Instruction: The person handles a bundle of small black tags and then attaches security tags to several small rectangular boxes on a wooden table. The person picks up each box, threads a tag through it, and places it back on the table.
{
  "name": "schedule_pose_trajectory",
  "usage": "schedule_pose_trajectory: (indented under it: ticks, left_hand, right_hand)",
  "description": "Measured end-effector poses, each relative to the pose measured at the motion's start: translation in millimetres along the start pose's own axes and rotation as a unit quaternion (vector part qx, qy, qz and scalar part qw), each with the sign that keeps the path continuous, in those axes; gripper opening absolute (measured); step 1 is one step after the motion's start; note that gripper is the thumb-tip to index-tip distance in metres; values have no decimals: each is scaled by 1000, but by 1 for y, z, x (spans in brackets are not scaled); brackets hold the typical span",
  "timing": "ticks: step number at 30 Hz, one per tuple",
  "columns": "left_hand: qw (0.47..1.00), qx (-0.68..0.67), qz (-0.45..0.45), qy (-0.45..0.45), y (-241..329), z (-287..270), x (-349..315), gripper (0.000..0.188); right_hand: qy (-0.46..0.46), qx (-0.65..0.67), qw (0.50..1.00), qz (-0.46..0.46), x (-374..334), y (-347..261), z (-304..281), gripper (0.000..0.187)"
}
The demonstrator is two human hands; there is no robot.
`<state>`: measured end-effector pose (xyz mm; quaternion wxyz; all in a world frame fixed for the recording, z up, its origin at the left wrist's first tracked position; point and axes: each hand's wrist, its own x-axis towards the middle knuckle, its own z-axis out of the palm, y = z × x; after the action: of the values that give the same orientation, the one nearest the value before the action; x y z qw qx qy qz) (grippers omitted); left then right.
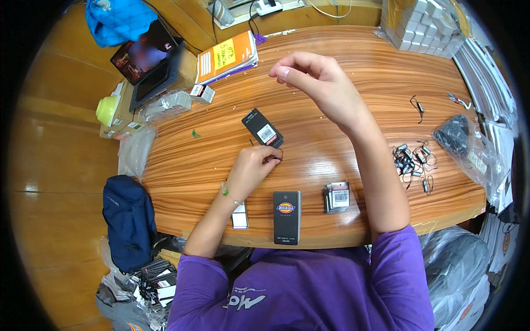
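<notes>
My left hand [251, 170] rests low over the table with thumb and fingers pinched. A thin black cord loop [281, 155] shows at its fingertips. Just beyond it lies a small stack of black hang tags [261, 128] with a white barcode label, its lower end close to the fingers. My right hand [323, 85] is raised above the far middle of the table, thumb and fingers curled together. Whatever those fingertips hold, if anything, is too small to see. Nearer my body are a stack of long black tags [287, 218] and some smaller barcoded tags [337, 197].
White cards [240, 215] lie under my left forearm. At the right are black corded fasteners [411, 163], small cutters [459, 101] and a plastic bag [469, 151]. White boxes [422, 27] stand far right. Notebooks [229, 55] and a propped-up device [146, 52] stand far left.
</notes>
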<state>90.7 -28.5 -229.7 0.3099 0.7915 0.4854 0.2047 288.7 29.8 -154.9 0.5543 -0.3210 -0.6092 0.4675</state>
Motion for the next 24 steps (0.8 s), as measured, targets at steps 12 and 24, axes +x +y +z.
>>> schedule_pose_trajectory:
  ticks: [12, 24]
  left_hand:
    - [992, 114, 40, -20, 6, 2, 8, 12]
    - [988, 133, 70, -13, 0, 8, 7, 12]
  right_hand:
    - [-4, -23, 999, -30, 2, 5, 2, 21]
    - [-10, -13, 1000, -9, 2, 9, 3, 22]
